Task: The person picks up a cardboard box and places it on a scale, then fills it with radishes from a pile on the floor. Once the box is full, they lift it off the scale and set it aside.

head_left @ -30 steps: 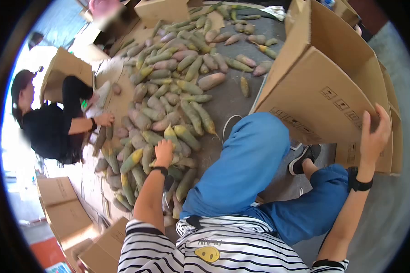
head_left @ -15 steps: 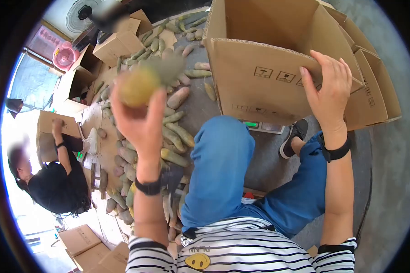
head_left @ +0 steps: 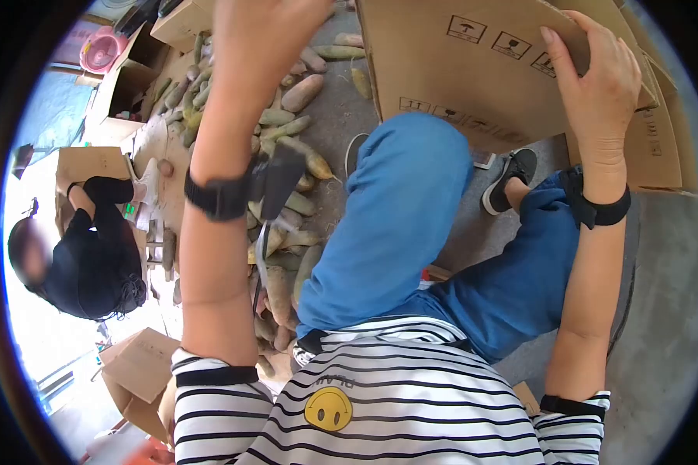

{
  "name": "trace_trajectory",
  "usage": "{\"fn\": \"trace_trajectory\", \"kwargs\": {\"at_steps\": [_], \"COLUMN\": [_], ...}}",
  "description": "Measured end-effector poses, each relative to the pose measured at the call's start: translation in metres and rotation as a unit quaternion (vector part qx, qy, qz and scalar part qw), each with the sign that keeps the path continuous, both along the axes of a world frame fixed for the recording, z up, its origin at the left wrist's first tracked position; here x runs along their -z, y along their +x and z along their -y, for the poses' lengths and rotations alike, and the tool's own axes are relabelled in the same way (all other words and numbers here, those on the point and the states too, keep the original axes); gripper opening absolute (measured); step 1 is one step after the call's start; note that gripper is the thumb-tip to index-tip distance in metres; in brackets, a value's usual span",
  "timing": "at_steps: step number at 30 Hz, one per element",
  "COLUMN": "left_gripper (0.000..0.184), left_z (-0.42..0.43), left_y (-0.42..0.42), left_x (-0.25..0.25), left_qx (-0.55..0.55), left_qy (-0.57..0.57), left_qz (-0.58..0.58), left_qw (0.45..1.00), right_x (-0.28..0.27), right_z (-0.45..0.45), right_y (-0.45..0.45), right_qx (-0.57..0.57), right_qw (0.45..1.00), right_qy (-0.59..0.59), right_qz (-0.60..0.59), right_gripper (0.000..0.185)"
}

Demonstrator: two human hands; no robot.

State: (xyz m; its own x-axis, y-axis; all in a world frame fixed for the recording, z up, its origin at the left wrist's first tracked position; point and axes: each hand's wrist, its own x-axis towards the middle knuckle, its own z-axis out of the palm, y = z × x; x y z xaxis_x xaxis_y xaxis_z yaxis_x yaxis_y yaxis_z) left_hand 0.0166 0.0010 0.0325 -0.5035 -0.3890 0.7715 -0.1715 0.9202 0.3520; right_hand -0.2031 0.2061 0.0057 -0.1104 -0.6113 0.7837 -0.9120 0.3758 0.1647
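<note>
Brown card makes the big box (head_left: 457, 70), up past the blue knee (head_left: 426, 155). The right hand (head_left: 605, 85) pinches its rim, with the thumb on the outside and the fingers over the top. The left hand (head_left: 267, 23) is up high, cut off and blurry, so I cannot tell if it is open or holding something.

The box looks stiff but thin. Its side may bend if pushed hard, and the rim may crumple. I think it is light by itself, but would get heavy with roots in it. Two sides, held low, would be the best place to grab it. The roots (head_left: 302, 93) look hard and a bit heavy, and dirt may make them slip. The fat middle is the good spot to hold. Thin tips, like on the long one (head_left: 316, 159), could snap.

What is in the big box does not show. Another box (head_left: 659, 147) stands just behind it on the right. Over on the left, by the pink fan (head_left: 103, 52), an open box (head_left: 120, 122) is too dark inside to tell what it has. Roots lie in a pile on the floor between.
</note>
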Motion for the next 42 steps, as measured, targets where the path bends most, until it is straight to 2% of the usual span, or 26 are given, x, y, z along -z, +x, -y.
{"fn": "trace_trajectory", "kwargs": {"at_steps": [2, 4, 6, 7, 8, 9, 11, 12, 14, 15, 17, 19, 21, 22, 23, 25, 27, 29, 30, 32, 36, 38, 42], "left_gripper": [0.036, 0.03, 0.031, 0.033, 0.035, 0.038, 0.045, 0.045, 0.052, 0.052, 0.058, 0.061, 0.063, 0.065, 0.065, 0.065, 0.06, 0.055, 0.055, 0.054, 0.057, 0.058, 0.059], "left_z": [0.013, 0.022, 0.02, 0.02, 0.0, -0.018, -0.049, -0.06, -0.074, -0.075, -0.075, -0.065, -0.046, -0.038, -0.031, -0.022, -0.017, -0.022, -0.025, -0.034, -0.044, -0.05, -0.057], "left_y": [0.047, 0.101, 0.167, 0.212, 0.238, 0.263, 0.29, 0.303, 0.32, 0.322, 0.326, 0.339, 0.364, 0.374, 0.381, 0.382, 0.379, 0.375, 0.372, 0.366, 0.368, 0.362, 0.323], "left_x": [0.034, 0.087, 0.156, 0.202, 0.227, 0.252, 0.276, 0.29, 0.312, 0.311, 0.309, 0.312, 0.333, 0.335, 0.338, 0.336, 0.333, 0.329, 0.325, 0.313, 0.296, 0.283, 0.251], "left_qx": [-0.054, -0.123, -0.184, -0.174, -0.219, -0.233, -0.256, -0.263, -0.34, -0.346, -0.408, -0.427, -0.491, -0.483, -0.481, -0.464, -0.461, -0.402, -0.401, -0.384, -0.366, -0.33, -0.27], "left_qy": [0.02, 0.101, 0.072, 0.136, 0.196, 0.184, 0.28, 0.284, 0.189, 0.194, 0.11, 0.101, 0.192, 0.269, 0.271, 0.363, 0.373, 0.271, 0.271, 0.212, 0.175, 0.098, 0.04], "left_qz": [0.044, 0.126, 0.248, 0.298, 0.37, 0.45, 0.539, 0.537, 0.546, 0.542, 0.491, 0.482, 0.395, 0.39, 0.391, 0.461, 0.477, 0.532, 0.533, 0.513, 0.515, 0.501, 0.563], "left_qw": [0.997, 0.979, 0.948, 0.929, 0.881, 0.842, 0.752, 0.75, 0.742, 0.741, 0.762, 0.758, 0.752, 0.736, 0.736, 0.663, 0.648, 0.694, 0.694, 0.738, 0.755, 0.794, 0.78], "right_x": [0.002, 0.002, 0.003, 0.002, 0.001, 0.001, 0.003, 0.002, 0.003, 0.002, 0.002, 0.004, 0.005, 0.005, 0.005, 0.006, 0.006, 0.005, 0.005, 0.004, 0.003, 0.003, 0.003], "right_z": [0.0, -0.001, -0.004, -0.004, -0.004, -0.004, -0.003, -0.003, -0.002, -0.002, -0.002, -0.003, -0.005, -0.005, -0.005, -0.006, -0.005, -0.006, -0.006, -0.006, -0.005, -0.005, -0.006], "right_y": [-0.001, -0.001, -0.011, -0.014, -0.013, -0.012, -0.012, -0.012, -0.011, -0.012, -0.013, -0.016, -0.021, -0.021, -0.021, -0.02, -0.019, -0.02, -0.02, -0.02, -0.026, -0.027, -0.031], "right_qx": [-0.004, 0.003, 0.006, 0.012, 0.007, 0.0, 0.019, 0.035, 0.028, 0.029, 0.042, 0.069, 0.082, 0.087, 0.093, 0.097, 0.102, 0.089, 0.09, 0.09, 0.078, 0.061, 0.06], "right_qw": [1.0, 1.0, 1.0, 1.0, 1.0, 1.0, 1.0, 0.999, 1.0, 0.999, 0.999, 0.998, 0.996, 0.996, 0.995, 0.995, 0.994, 0.996, 0.995, 0.995, 0.996, 0.997, 0.998], "right_qy": [0.005, 0.003, 0.005, 0.008, -0.002, -0.005, -0.005, 0.006, 0.001, -0.004, 0.008, 0.009, 0.022, 0.026, 0.031, 0.031, 0.029, 0.029, 0.03, 0.03, 0.03, 0.029, 0.034], "right_qz": [0.022, 0.011, 0.016, 0.016, 0.008, 0.009, 0.0, -0.005, 0.012, 0.029, 0.028, 0.006, 0.005, 0.01, 0.015, 0.011, 0.009, 0.012, 0.012, 0.015, 0.036, 0.028, 0.01], "right_gripper": [0.033, 0.035, 0.036, 0.038, 0.034, 0.034, 0.034, 0.036, 0.036, 0.037, 0.039, 0.04, 0.042, 0.043, 0.043, 0.044, 0.044, 0.045, 0.045, 0.045, 0.045, 0.045, 0.045]}}
